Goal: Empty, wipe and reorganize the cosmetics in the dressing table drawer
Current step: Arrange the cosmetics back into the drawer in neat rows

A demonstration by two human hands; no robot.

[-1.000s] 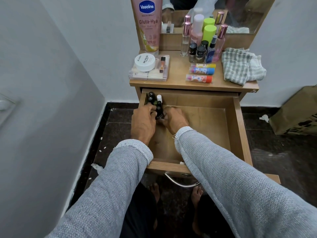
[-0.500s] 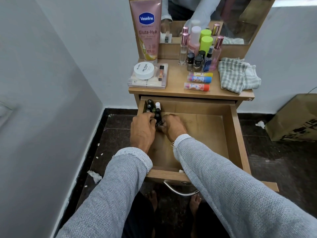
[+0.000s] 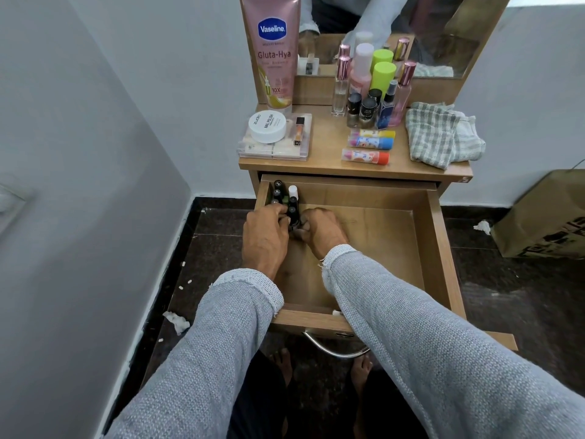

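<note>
Hands pinching small dark bottles [image 3: 286,204] from both sides, left hand [image 3: 264,239] and right hand [image 3: 321,231], squaring them upright into drawer [image 3: 425,248] corner for tidy rows.

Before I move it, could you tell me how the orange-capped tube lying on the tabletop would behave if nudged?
The orange-capped tube looks round and lies on its side, so it would probably roll. It seems small and likely light.

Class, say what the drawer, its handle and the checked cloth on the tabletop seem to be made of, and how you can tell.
Drawer: wood or wood-look board, matt, grain showing.
Handle: probably metal, a shiny silver curved bar.
Cloth: woven fabric, soft and crumpled, grey-white checks.
</note>
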